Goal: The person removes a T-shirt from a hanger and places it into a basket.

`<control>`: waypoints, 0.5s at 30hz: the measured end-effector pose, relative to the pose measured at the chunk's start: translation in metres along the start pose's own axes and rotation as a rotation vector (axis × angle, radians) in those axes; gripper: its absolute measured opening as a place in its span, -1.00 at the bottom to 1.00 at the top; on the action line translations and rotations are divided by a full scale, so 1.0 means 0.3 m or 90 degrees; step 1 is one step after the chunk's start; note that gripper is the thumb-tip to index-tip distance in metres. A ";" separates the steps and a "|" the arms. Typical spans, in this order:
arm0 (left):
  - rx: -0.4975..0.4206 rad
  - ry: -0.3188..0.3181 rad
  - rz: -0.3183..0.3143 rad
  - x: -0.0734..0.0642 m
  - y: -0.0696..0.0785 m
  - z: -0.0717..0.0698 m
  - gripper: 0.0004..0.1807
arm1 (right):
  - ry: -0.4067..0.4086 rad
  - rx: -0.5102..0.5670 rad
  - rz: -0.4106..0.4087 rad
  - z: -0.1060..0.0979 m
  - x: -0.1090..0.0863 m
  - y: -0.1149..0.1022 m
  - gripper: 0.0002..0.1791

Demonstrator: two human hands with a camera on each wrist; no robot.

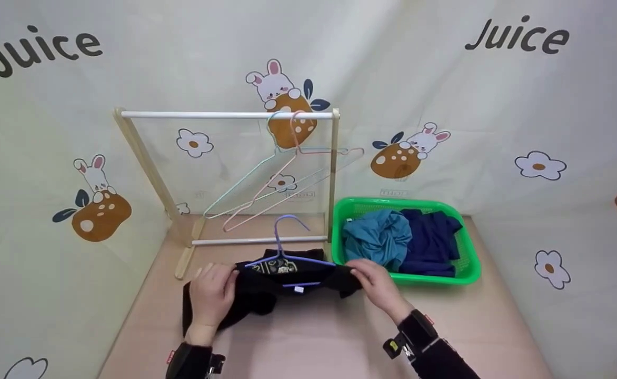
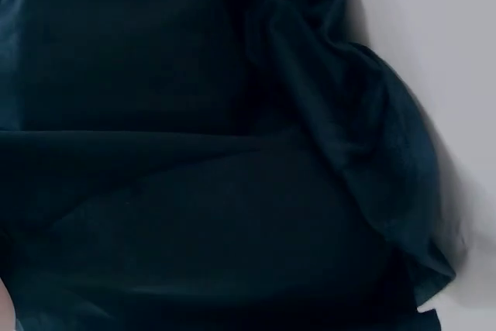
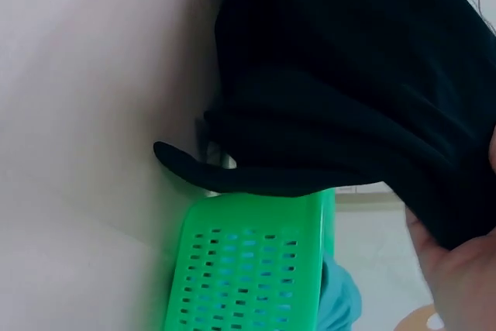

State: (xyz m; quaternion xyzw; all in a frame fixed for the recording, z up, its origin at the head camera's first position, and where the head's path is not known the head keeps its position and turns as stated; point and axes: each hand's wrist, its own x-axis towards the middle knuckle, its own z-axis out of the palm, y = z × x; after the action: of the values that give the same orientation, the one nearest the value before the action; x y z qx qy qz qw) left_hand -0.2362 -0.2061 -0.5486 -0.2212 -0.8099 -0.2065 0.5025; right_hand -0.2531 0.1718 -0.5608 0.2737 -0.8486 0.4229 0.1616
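Between my two hands a black shirt (image 1: 256, 287) is held up by its shoulders, with a purple hanger (image 1: 282, 255) inside its neck. The hanger's hook sticks up above the collar, and a white label shows at the neckline. My left hand (image 1: 212, 292) pinches the left shoulder, while my right hand (image 1: 377, 284) pinches the right shoulder with thumb and fingers. Dark cloth (image 2: 194, 191) fills most of the left wrist view, where only a sliver of skin shows. In the right wrist view the shirt (image 3: 349, 91) hangs down from my right hand (image 3: 465, 277).
A rack with a white top bar (image 1: 198, 115) and wooden posts stands behind the shirt. On it hang a light-blue hanger (image 1: 240, 184) and a pink hanger (image 1: 266, 195). At the right, a green basket (image 1: 474, 263) holds teal cloth (image 1: 377, 237) and navy cloth (image 1: 429, 242).
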 end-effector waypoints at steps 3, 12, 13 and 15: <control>-0.003 0.014 -0.006 0.003 0.002 0.005 -0.72 | 0.045 0.027 -0.016 -0.003 -0.002 0.007 -0.80; -0.019 0.103 -0.033 0.005 -0.011 -0.008 -0.67 | 0.255 0.033 0.043 -0.040 -0.029 0.053 -0.82; -0.020 0.110 -0.034 0.006 -0.011 -0.008 -0.66 | 0.261 0.018 0.057 -0.045 -0.032 0.056 -0.83; -0.019 0.118 -0.036 0.010 -0.011 -0.004 -0.65 | 0.263 -0.001 0.091 -0.049 -0.039 0.063 -0.86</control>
State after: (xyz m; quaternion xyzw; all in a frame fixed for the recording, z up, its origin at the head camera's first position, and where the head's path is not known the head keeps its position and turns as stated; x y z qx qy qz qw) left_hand -0.2383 -0.2090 -0.5459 -0.1857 -0.7629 -0.2526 0.5654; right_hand -0.2544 0.1968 -0.5698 0.1202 -0.8150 0.4797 0.3019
